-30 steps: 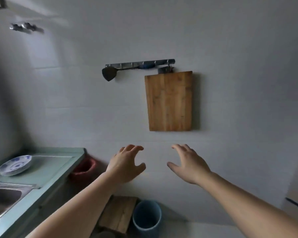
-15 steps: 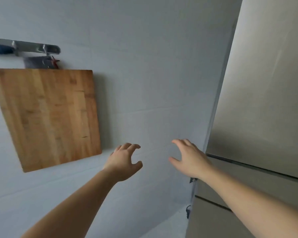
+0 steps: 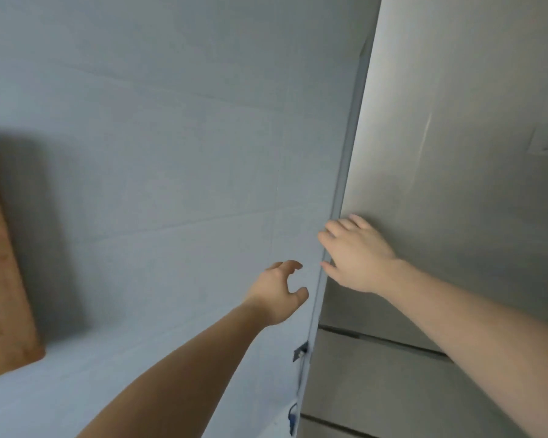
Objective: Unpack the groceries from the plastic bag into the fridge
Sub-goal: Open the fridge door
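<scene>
While the right hand (image 3: 358, 257) reaches up to the left edge of the fridge's upper door (image 3: 456, 153), its fingers are spread and fairly straight, lying at or against the steel close to the door's edge; whether the fingertips have hooked round that edge I cannot tell, and nothing is held in the hand. Over on the other side, the left hand (image 3: 277, 292) hangs in front of the wall, just beside the fridge's side, fingers loosely curled and thumb out, a wide gap between thumb and fingers, and nothing in it either; it looks clear of both wall and fridge. Both forearms are bare and stretch in from the bottom of the view, the right one crossing in front of the lower fridge panels.

So the fridge (image 3: 377, 374) fills the right of the view, brushed grey metal, doors closed; a dark seam runs under the upper door, and a second seam shows lower down. A pale rectangular mark sits on the door near the right border. Down the fridge's left side a small dark bracket (image 3: 300, 351) sticks out. Pale blue-grey tiled wall (image 3: 155, 169) takes the middle and left; a wooden cutting board (image 3: 4, 295) hangs at the far left, throwing a dark shadow on the tiles.
</scene>
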{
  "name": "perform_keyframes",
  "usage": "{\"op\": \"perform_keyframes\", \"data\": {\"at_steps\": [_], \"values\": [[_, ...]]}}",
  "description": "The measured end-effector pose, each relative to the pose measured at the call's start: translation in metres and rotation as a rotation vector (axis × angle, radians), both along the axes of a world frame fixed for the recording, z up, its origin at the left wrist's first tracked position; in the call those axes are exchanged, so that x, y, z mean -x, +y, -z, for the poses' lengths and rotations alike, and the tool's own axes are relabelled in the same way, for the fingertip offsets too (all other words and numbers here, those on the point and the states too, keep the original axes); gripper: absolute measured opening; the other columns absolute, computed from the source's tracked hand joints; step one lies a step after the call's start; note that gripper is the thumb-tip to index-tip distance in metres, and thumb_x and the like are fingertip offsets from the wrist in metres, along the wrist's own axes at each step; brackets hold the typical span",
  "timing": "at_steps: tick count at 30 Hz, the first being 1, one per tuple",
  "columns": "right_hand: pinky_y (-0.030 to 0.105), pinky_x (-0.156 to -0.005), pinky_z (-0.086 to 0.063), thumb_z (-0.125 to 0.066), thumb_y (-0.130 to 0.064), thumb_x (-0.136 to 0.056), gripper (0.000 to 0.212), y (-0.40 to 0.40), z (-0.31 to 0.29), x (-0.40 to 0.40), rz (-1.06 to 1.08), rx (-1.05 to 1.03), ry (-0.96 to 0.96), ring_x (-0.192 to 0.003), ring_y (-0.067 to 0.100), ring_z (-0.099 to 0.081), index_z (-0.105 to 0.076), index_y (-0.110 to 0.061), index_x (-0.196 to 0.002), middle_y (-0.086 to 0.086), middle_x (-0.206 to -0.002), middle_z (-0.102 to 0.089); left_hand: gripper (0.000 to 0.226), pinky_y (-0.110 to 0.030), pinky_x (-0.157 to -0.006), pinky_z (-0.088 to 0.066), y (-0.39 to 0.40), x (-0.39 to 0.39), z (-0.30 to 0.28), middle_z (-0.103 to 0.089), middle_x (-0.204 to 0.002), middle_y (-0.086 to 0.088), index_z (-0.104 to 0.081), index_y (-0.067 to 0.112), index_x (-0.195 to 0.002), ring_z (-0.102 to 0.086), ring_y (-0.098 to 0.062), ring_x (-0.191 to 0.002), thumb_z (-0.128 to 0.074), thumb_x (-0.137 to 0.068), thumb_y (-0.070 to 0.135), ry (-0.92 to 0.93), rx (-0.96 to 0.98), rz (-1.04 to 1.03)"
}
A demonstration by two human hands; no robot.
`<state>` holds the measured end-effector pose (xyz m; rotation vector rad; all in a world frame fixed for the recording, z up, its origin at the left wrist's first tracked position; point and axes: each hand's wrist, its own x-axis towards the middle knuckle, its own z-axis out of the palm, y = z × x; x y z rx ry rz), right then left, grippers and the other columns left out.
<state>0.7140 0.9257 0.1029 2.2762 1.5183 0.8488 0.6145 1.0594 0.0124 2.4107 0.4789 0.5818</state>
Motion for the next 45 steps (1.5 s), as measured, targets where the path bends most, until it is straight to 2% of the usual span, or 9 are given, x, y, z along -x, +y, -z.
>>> {"op": "perform_keyframes", "data": {"at_steps": [4,8,15,22,28,32,35,40,45], "values": [[0.053,-0.117,-0.016,-0.059,-0.03,-0.08,0.037,0.013,-0.009,-0.034,-0.002,0.171,-0.293,-0.114,0.033,-0.053,-0.068,-0.01,-0.109,0.011,-0.11,-0.063,0.058,-0.031,-0.103,-0.038,-0.011,-0.054,0.001,-0.046,-0.145,-0.001,-0.038,0.022,-0.146,-0.045,-0.021,-0.13,-0.055,-0.092,0.037,0.032,0.144,0.032],[0.059,-0.115,0.008,-0.038,-0.036,-0.094,0.043,0.029,-0.013,-0.043,0.118,0.215,-0.322,-0.126,0.032,-0.041,-0.06,-0.014,-0.122,0.008,-0.121,-0.058,0.058,-0.033,-0.106,-0.04,-0.017,-0.085,0.009,-0.047,-0.145,-0.002,-0.038,0.019,-0.146,-0.047,-0.021,-0.131,-0.055,-0.093,0.035,0.04,0.286,0.053],[0.066,-0.106,0.021,-0.027,-0.039,-0.098,0.049,0.053,-0.007,-0.042,0.318,0.366,-0.449,-0.125,0.036,-0.037,-0.057,-0.02,-0.131,0.009,-0.13,-0.054,0.026,-0.012,-0.067,-0.044,-0.006,-0.103,0.017,-0.063,-0.107,0.007,-0.055,0.022,-0.119,-0.06,-0.008,-0.093,-0.053,-0.094,0.027,-0.062,0.433,0.175],[0.061,-0.111,0.015,-0.031,-0.032,-0.098,0.046,0.046,-0.008,-0.014,0.375,0.27,-0.385,-0.126,0.036,-0.035,-0.057,-0.01,-0.129,0.015,-0.13,-0.052,0.019,-0.035,-0.079,-0.052,-0.002,-0.096,0.023,-0.067,-0.093,0.0,-0.057,0.019,-0.101,-0.065,-0.021,-0.09,-0.06,-0.083,0.021,-0.083,0.477,0.273],[0.055,-0.114,-0.018,-0.065,-0.033,-0.074,0.029,0.005,-0.003,0.029,0.249,0.136,-0.393,-0.095,0.034,-0.059,-0.073,-0.007,-0.084,0.011,-0.083,-0.065,0.021,-0.034,-0.074,-0.05,0.01,-0.064,0.023,-0.064,-0.077,-0.008,-0.066,0.021,-0.081,-0.059,-0.023,-0.072,-0.059,-0.062,0.013,-0.102,0.609,0.532],[0.053,-0.116,-0.016,-0.054,-0.033,-0.082,0.025,-0.034,0.001,0.065,0.253,0.093,-0.419,-0.1,0.03,-0.057,-0.068,-0.012,-0.08,0.006,-0.081,-0.06,0.033,-0.035,-0.074,-0.052,0.006,-0.055,0.01,-0.062,-0.082,0.0,-0.064,0.029,-0.086,-0.057,-0.016,-0.07,-0.053,-0.083,-0.002,-0.292,0.406,0.474],[0.052,-0.115,-0.019,-0.049,-0.033,-0.085,0.024,-0.069,0.0,0.087,0.204,0.056,-0.43,-0.103,0.027,-0.057,-0.065,-0.015,-0.078,0.002,-0.083,-0.06,0.03,-0.024,-0.081,-0.049,-0.011,-0.044,-0.013,-0.059,-0.098,0.014,-0.062,0.03,-0.108,-0.057,-0.005,-0.083,-0.056,-0.088,0.008,-0.341,0.166,0.548],[0.049,-0.113,-0.023,-0.05,-0.031,-0.087,0.021,-0.132,-0.003,0.128,0.132,0.001,-0.43,-0.103,0.023,-0.06,-0.064,-0.02,-0.077,-0.001,-0.086,-0.061,0.044,-0.032,-0.106,-0.04,-0.048,-0.037,-0.035,-0.047,-0.143,0.01,-0.048,0.031,-0.136,-0.049,-0.014,-0.125,-0.053,-0.093,0.025,-0.182,-0.237,0.645],[0.051,-0.114,-0.023,-0.058,-0.031,-0.084,0.017,-0.211,-0.002,0.169,0.155,0.026,-0.407,-0.111,0.021,-0.058,-0.072,-0.024,-0.088,-0.003,-0.098,-0.066,0.06,-0.039,-0.105,-0.04,-0.094,-0.031,-0.038,-0.044,-0.146,0.008,-0.041,0.034,-0.142,-0.046,-0.022,-0.129,-0.053,-0.085,0.019,0.124,-0.473,0.733]]}}
